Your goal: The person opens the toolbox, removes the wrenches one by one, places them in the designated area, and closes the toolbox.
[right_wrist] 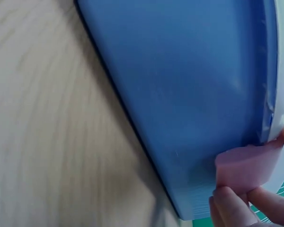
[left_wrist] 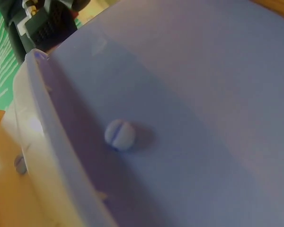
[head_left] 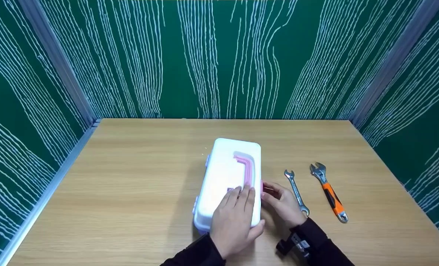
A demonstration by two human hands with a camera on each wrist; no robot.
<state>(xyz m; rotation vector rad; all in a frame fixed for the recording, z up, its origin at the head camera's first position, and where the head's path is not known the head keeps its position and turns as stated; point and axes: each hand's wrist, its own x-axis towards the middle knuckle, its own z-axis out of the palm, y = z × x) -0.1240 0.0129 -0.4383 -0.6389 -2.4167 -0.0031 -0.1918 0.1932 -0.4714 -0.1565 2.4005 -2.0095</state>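
A closed white plastic storage box (head_left: 225,162) with a recessed pink carry handle (head_left: 248,170) in its lid lies lengthwise on the table. My left hand (head_left: 234,216) rests on the near part of the lid, fingers stretched forward and the tips at the handle. Beside the box's right wall, my right hand (head_left: 284,203) pinches a pink latch (right_wrist: 246,168) at the lid's edge, with fingertips on both sides of it in the right wrist view. The left wrist view shows the box's bluish-shaded wall (left_wrist: 194,142) with a small round knob (left_wrist: 119,135).
To the right of the box lie a double open-ended wrench (head_left: 296,192), close behind the right hand, and an adjustable wrench (head_left: 330,194) with an orange and black grip. Green walls with white lines surround the wooden table (head_left: 123,184) at the back and sides.
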